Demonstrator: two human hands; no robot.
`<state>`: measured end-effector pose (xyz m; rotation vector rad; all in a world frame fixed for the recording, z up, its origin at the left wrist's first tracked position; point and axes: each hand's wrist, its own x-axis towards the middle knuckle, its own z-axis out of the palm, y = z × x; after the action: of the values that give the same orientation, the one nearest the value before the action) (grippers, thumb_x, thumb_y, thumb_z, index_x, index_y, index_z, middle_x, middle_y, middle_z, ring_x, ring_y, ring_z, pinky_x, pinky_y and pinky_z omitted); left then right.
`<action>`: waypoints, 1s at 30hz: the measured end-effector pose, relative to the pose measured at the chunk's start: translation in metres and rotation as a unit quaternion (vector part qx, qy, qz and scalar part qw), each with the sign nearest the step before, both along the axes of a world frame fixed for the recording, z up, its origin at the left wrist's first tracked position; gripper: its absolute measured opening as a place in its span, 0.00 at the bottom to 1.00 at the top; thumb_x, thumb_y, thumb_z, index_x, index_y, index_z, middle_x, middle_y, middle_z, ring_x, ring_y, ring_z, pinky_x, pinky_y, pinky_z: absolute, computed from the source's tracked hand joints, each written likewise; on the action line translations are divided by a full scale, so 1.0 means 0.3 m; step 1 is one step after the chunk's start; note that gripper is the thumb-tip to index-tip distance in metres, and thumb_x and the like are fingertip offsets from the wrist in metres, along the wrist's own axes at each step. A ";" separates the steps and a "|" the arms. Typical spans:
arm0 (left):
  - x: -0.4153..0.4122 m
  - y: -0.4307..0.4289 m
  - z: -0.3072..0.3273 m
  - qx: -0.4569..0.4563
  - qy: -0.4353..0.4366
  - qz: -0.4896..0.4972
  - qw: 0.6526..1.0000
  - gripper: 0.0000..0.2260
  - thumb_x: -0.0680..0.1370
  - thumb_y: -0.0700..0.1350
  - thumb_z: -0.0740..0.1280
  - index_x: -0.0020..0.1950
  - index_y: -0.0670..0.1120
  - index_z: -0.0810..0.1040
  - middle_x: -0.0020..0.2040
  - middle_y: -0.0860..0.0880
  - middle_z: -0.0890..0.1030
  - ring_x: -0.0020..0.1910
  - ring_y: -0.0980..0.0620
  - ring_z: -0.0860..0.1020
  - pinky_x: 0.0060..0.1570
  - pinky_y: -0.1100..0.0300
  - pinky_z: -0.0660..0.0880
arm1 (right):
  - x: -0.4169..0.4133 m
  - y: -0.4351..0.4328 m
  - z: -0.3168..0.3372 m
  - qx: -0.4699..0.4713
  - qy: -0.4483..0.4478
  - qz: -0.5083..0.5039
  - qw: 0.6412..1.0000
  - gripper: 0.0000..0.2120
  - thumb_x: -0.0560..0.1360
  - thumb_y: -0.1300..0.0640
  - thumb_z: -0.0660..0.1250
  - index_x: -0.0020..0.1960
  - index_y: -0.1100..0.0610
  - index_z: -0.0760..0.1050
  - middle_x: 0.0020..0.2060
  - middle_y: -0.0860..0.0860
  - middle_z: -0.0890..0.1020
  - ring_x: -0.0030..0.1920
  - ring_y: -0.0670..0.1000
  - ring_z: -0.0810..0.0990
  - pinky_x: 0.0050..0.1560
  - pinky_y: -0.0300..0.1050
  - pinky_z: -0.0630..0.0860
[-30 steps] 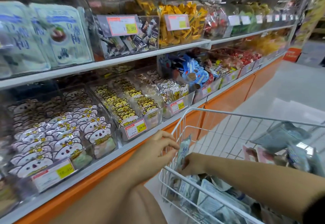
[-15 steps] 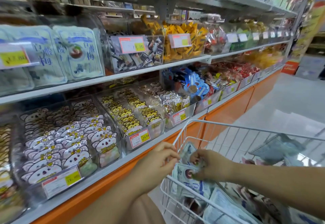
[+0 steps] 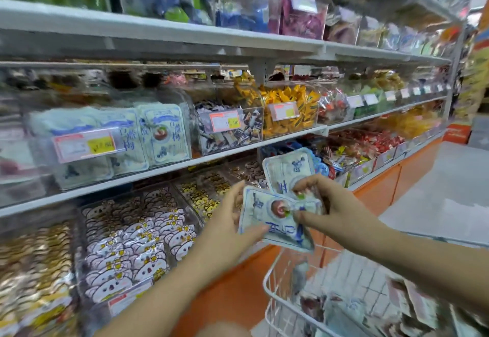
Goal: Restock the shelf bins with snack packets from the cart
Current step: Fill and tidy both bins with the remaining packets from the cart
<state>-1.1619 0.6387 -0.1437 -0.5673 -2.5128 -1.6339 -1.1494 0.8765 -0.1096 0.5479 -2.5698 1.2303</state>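
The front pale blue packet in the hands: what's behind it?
A second pale blue-and-white plastic packet, its lower part covered by the front packet and the right hand.

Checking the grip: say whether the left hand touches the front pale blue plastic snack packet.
Touching. Head view: the left hand pinches the front pale blue plastic snack packet at its left edge.

Bright, even white light fills the aisle; the undersides of the white metal shelves [image 3: 158, 30] sit in grey shadow. The pale glossy floor [image 3: 436, 191] washes nearly white. Glare streaks the clear plastic shelf bins [image 3: 250, 130], and motion blur smears the orange-and-yellow price labels [image 3: 84, 144] (digits barely legible). The pale blue-and-white snack packets [image 3: 275, 220] are least blurred, the white wire cart [image 3: 280, 297] most. Shelf lines bow toward the edges.
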 end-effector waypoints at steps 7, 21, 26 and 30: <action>0.054 -0.236 0.181 -0.144 0.147 0.130 0.970 0.37 0.73 0.54 0.75 0.77 0.61 0.58 0.70 0.62 0.61 0.69 0.66 0.62 0.69 0.65 0.62 | -0.069 -0.267 0.100 -0.076 0.023 0.074 0.994 0.16 0.74 0.55 0.76 0.55 0.45 0.73 0.49 0.33 0.77 0.51 0.32 0.76 0.47 0.27 0.69; 0.128 -0.538 0.349 -0.401 0.159 0.147 0.890 0.28 0.70 0.66 0.72 0.65 0.61 0.67 0.60 0.64 0.69 0.58 0.62 0.71 0.55 0.61 0.68 | -0.150 -0.666 0.126 -0.144 -0.060 0.194 0.968 0.20 0.71 0.58 0.78 0.57 0.40 0.78 0.59 0.39 0.79 0.60 0.42 0.79 0.63 0.50 0.76; 0.081 -0.577 0.403 -0.327 0.153 0.156 0.920 0.19 0.71 0.61 0.74 0.57 0.63 0.70 0.54 0.62 0.79 0.52 0.61 0.76 0.52 0.61 0.73 | -0.204 -0.698 0.188 -0.195 -0.082 0.204 0.956 0.28 0.60 0.29 0.76 0.56 0.40 0.79 0.58 0.43 0.82 0.57 0.50 0.83 0.63 0.63 0.76; 0.019 -0.600 0.468 -0.242 0.161 0.189 0.938 0.20 0.73 0.60 0.73 0.59 0.66 0.66 0.53 0.63 0.79 0.52 0.61 0.77 0.54 0.57 0.75 | -0.281 -0.691 0.272 -0.240 -0.087 0.211 0.944 0.22 0.62 0.40 0.79 0.55 0.42 0.81 0.61 0.46 0.81 0.53 0.53 0.85 0.57 0.57 0.81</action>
<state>-1.1562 0.4586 -0.0034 -0.3177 -2.5548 -0.7263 -1.2336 0.6692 -0.0279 0.9374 -2.2088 2.0510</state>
